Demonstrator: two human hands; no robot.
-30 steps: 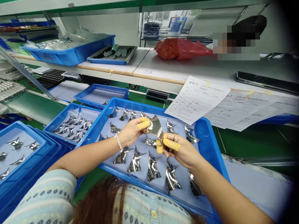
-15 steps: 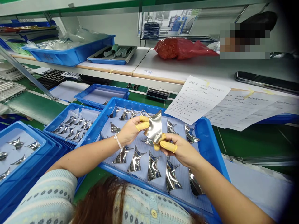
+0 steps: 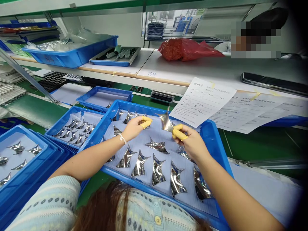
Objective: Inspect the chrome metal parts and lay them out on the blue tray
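Observation:
A big blue tray in front of me holds several shiny, curved metal parts on a pale liner. My right hand, with yellow finger cots, pinches one of these metal parts by its lower edge and holds it above the tray's far side. My left hand, also with yellow cots, has its thumb and finger closed together at the tray's back row, next to the parts lying there. What they pinch, if anything, I cannot make out. More parts lie in the near row under my forearms.
A second blue tray of parts sits to the left, another tray at the far left, and a smaller tray behind. Paper sheets hang from the shelf edge. On the shelf are a red bag and a phone. Another person is at the top right.
My left hand let go of the part and moved back to the rear row. My right hand carried the part up and to the right, turning it edge-on.

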